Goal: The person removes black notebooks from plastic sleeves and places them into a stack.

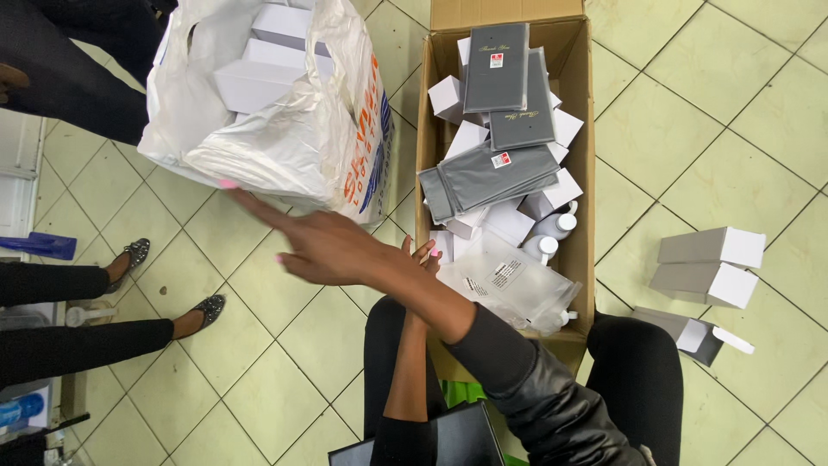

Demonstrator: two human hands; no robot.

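My right hand (pixel 323 248) reaches left across my body in a black leather sleeve. Its fingers are spread, and the tips touch the underside of a white plastic bag (pixel 285 147) that holds white boxes (pixel 259 78). My left hand (pixel 423 253) sits just behind my right wrist, at the left wall of an open cardboard carton (pixel 576 103). Only its fingertips show. The carton holds grey flat packs (pixel 496 177), small white boxes, white bottles (pixel 552 226) and a clear plastic pouch (pixel 513 280).
Three grey-and-white boxes (pixel 709 259) lie on the tiled floor to the right of the carton. Another person's legs, in black trousers and sparkly flat shoes (pixel 129 255), stretch in from the left. A person in dark clothing (pixel 78 69) stands at the top left behind the bag.
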